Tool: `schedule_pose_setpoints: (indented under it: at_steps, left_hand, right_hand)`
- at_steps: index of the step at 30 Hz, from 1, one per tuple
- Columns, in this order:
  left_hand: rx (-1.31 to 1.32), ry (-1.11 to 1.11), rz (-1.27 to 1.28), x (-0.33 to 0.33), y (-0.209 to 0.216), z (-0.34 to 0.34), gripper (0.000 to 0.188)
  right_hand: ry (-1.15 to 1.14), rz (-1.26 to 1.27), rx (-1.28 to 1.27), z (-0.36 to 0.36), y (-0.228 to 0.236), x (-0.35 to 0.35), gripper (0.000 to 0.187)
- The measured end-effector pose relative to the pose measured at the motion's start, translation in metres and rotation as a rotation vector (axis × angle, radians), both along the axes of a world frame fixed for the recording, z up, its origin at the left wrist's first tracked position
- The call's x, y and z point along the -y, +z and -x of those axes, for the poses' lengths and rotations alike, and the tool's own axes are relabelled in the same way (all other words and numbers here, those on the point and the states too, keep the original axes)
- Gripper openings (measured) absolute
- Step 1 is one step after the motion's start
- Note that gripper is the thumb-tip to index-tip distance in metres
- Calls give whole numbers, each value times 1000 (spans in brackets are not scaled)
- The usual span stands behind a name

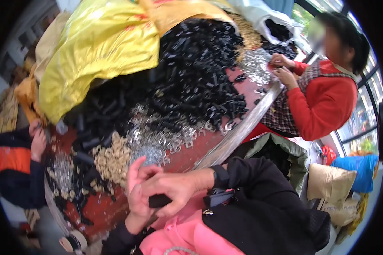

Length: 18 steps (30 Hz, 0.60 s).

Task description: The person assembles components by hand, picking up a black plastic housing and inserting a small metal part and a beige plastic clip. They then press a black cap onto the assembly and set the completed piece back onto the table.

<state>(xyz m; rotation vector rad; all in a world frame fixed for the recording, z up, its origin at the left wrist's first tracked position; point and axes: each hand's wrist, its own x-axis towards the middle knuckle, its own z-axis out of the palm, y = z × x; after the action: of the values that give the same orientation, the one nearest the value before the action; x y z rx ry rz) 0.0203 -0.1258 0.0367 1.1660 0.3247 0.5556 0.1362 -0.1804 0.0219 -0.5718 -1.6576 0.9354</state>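
My left hand (137, 205) is raised in front of my chest over the near side of a red worktable (117, 216), its upper fingers partly stretched. Across it reaches my right hand (181, 187), fingers bent, with a dark watch on the wrist. Between the two hands sits a small black part (159, 200), gripped by both; my fingers cover much of it, so its full shape is hidden. Just beyond my hands lie a heap of tan ring-like pieces (110, 159), a pile of small shiny metal pieces (148, 154) and scattered U-shaped metal clips (187, 138).
A large heap of black parts (195, 59) covers the table's middle, below a yellow sack (110, 42). One co-worker in red (323, 100) handles small pieces at right; another person in dark clothes (19, 178) works at left. An open green sack (291, 151) stands beside my right arm.
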Motion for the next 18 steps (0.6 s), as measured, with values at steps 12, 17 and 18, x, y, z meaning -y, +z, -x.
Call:
schedule_pose_setpoints:
  at_steps: [12,17,18]
  left_hand:
    - [-383,11,-904,-43,-31,-57,39]
    - [-276,278,-1449,-41,-60,-103,31]
    - [-396,172,-1497,-40,-65,-110,29]
  right_hand:
    - [-650,868,527,-156,15,179,40]
    - [-929,845,1392,-147,-39,272,41]
    - [-927,813,1356,-141,-40,266,42]
